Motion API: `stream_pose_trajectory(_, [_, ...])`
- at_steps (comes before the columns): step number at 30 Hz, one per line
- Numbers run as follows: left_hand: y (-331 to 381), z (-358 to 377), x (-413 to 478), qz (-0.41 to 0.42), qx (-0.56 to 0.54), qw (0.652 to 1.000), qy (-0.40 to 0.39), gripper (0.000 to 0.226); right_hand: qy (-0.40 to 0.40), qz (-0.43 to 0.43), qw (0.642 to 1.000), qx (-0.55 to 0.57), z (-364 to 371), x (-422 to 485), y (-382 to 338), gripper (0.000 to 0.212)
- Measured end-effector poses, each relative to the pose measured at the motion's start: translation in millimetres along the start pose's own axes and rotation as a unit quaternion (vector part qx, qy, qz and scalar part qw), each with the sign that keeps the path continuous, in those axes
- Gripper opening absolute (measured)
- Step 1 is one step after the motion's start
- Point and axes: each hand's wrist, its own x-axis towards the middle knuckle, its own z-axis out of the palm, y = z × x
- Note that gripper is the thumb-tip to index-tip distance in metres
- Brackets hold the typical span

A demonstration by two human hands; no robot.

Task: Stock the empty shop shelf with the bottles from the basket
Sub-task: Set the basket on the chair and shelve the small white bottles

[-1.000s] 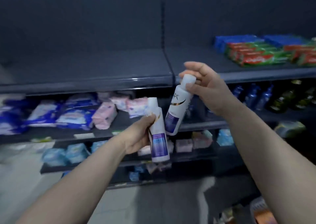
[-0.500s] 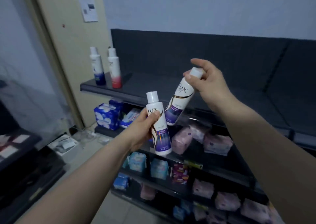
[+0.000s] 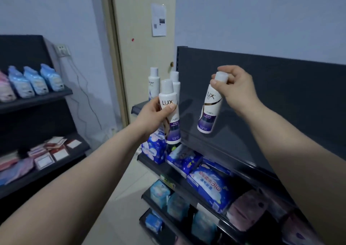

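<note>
While both bottles hang unshelved, step: placing.
Left hand point(image 3: 150, 118): grips white-purple plastic Lux bottle point(image 3: 171, 126) by dark metal shelf point(image 3: 215, 145) front-left corner.
Right hand point(image 3: 238, 89): pinches twin bottle point(image 3: 209, 111) cap, over shelf.
Tip: lower upright beside standing white bottles point(image 3: 153, 83).

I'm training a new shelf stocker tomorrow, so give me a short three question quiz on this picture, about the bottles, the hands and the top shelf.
1. True or false: the left hand grips its LUX bottle round the body.
2. Where does the right hand hold the other LUX bottle? A) by the cap B) round the middle C) under the base
3. How many bottles already stand on the top shelf?

Key: 1 true. 2 A. 3 two: the Dove bottle and a second bottle beside it.
</note>
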Motion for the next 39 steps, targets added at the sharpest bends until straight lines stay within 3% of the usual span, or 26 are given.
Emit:
stream_pose_trajectory(8, [-16, -20, 43, 0.015, 0.032, 0.999, 0.006, 0.038, -0.028, 0.021, 0.998, -0.045, 44, 51, 55, 0.033])
stream_pose_trajectory(16, [-26, -23, 79, 0.012, -0.02, 0.996, -0.084, 0.037, -0.001, 0.025, 0.998, -0.065, 61, 62, 71, 0.029])
stream_pose_trajectory(19, [-23, -20, 89, 0.024, -0.038, 0.991, -0.124, 0.034, 0.0, 0.027, 0.993, -0.116, 61, 56, 62, 0.037])
stream_pose_trajectory(23, [-18, -4, 91, 0.054, -0.064, 0.987, -0.14, 0.028, 0.031, -0.054, 0.983, -0.17, 53, 35, 26, 0.043])
stream_pose_trajectory(25, [-16, 10, 89, 0.069, -0.075, 0.982, -0.161, 0.031, 0.003, -0.059, 0.981, -0.184, 51, 26, 4, 0.044])
stream_pose_trajectory(27, [-12, 25, 87, 0.092, -0.076, 0.975, -0.188, 0.031, -0.034, -0.035, 0.982, -0.185, 48, 23, -11, 0.037])
stream_pose_trajectory(30, [-5, 40, 89, 0.119, -0.076, 0.967, -0.214, 0.037, -0.021, -0.02, 0.987, -0.16, 36, 26, -21, 0.024])
stream_pose_trajectory(32, [-6, 40, 93, 0.149, -0.06, 0.969, -0.188, 0.04, 0.016, -0.006, 0.989, -0.145, 22, 31, -19, 0.023])
stream_pose_trajectory(35, [-22, 30, 97, 0.184, -0.021, 0.979, -0.085, 0.037, 0.064, 0.016, 0.984, -0.163, 1, 45, -7, 0.023])
stream_pose_trajectory(39, [-48, 20, 97, 0.179, 0.048, 0.983, -0.004, 0.031, 0.087, 0.058, 0.972, -0.211, 3, 67, 29, 0.024])
